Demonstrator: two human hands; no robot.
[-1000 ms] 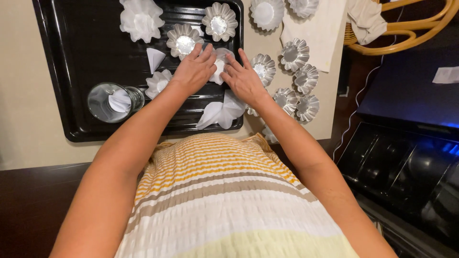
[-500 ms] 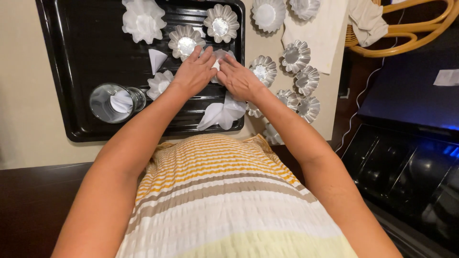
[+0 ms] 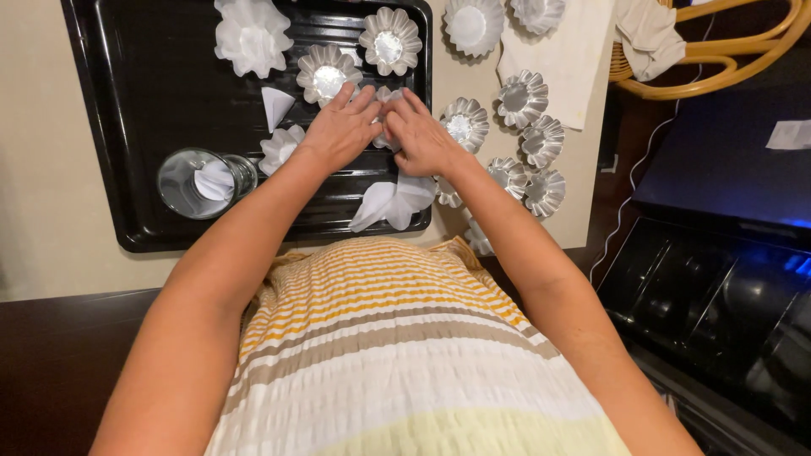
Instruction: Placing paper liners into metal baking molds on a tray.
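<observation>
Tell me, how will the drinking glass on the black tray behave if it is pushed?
The drinking glass lies on its side, so it would probably roll across the black tray. Clear and thin-looking, it seems fragile. The white paper inside likely adds little weight.

left hand (image 3: pixel 338 131) + right hand (image 3: pixel 422 139) | pressing paper liner (image 3: pixel 387 97) | black tray (image 3: pixel 152 76)

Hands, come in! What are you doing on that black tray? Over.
Left hand and right hand together, pressing a white paper liner over a mold. Black tray under them. Fluted mold close beside fingers.
</observation>
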